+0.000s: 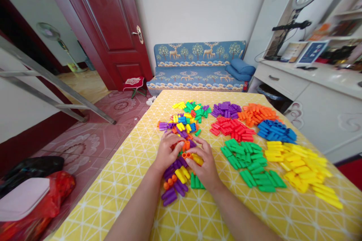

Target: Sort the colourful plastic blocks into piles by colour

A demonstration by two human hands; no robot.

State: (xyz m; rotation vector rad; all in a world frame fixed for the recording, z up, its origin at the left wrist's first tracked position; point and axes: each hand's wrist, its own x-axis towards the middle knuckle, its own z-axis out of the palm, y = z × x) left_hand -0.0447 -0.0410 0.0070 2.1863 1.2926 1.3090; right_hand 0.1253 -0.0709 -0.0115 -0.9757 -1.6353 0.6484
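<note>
Over a mixed pile of plastic tube blocks, my two hands are close together. My right hand (205,162) has thumb and fingers closed about an orange tube block (186,155), its open round ends facing me. My left hand (167,150) is bent, its thumb tip beside another orange tube block (186,145); what lies under its fingers is hidden. Below the hands are yellow tube blocks (182,174), purple tube blocks (169,196), orange ones (169,182) and green ones (197,181). Beyond them, a mixed row (182,120) holds blue, yellow and purple pieces.
Sorted piles lie to the right: green (246,154), red (232,128), purple (226,110), orange (258,114), blue (276,131) and yellow (301,163). A yellow patterned cloth (127,203) covers the table. A sofa (198,73) stands beyond, with a white cabinet (313,94) at right.
</note>
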